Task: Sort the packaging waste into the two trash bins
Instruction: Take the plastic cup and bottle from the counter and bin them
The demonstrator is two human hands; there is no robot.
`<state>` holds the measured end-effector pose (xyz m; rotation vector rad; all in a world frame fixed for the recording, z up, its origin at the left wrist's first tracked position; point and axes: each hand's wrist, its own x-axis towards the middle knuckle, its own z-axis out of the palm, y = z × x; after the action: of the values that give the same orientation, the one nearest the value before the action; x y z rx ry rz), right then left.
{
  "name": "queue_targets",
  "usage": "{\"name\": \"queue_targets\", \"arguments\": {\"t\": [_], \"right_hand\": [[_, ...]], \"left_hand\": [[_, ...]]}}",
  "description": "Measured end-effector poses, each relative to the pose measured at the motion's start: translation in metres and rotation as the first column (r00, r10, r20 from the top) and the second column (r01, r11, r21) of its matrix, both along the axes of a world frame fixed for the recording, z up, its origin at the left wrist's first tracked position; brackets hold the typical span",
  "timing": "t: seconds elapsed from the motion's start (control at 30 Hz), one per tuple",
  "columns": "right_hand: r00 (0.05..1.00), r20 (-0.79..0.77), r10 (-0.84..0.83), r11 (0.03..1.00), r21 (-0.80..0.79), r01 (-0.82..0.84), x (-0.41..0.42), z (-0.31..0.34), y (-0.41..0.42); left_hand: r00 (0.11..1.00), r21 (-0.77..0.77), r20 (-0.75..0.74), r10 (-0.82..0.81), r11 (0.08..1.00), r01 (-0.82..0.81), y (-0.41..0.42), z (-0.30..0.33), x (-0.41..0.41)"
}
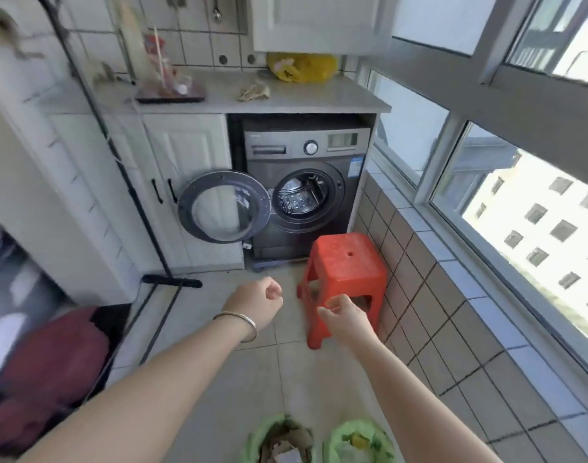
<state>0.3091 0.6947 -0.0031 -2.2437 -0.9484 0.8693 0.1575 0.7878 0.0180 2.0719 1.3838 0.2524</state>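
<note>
A dark red rounded bundle [49, 372] lies on the floor at eight o'clock, against the white cabinet. A thin black pole with a flat black foot [172, 281] leans at ten o'clock. The left hand [257, 304], a silver bangle [239, 320] on its wrist, reaches out over the pale tiled floor just left of centre, fingers curled into a fist with nothing in it. At twelve o'clock the dark grey front-loading washing machine [306, 188] stands under the worktop, its round glass door [224, 207] swung open to the left. At six o'clock two bins lined with green plastic bags sit side by side: the left bin [279, 439] holds brownish cardboard scraps, the right bin [361, 441] holds pale wrappers and a yellow piece. The right hand [346, 317] hovers before the red plastic stool [346, 275], fingers loosely curled, gripping nothing. Windows fill three o'clock.
</note>
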Motion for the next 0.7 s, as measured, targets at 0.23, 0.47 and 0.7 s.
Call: {"name": "queue_targets", "arguments": {"t": [0.23,0.47,0.7], "right_hand": [[0.988,-0.014,0.155,0.988,0.011,-0.155,-0.075,0.017,0.095],[0.987,0.024,0.16,0.982,0.094,-0.162,-0.14,0.041,0.23],[0.988,-0.03,0.152,0.974,0.174,-0.145,-0.173,0.058,0.325]], "left_hand": [[0.987,-0.065,0.035,0.155,0.986,-0.153,0.08,0.01,-0.103],[0.978,-0.018,0.108,0.18,0.984,-0.179,0.215,0.033,-0.16],[0.977,0.02,0.14,0.162,0.986,-0.167,0.308,0.06,-0.189]]}}
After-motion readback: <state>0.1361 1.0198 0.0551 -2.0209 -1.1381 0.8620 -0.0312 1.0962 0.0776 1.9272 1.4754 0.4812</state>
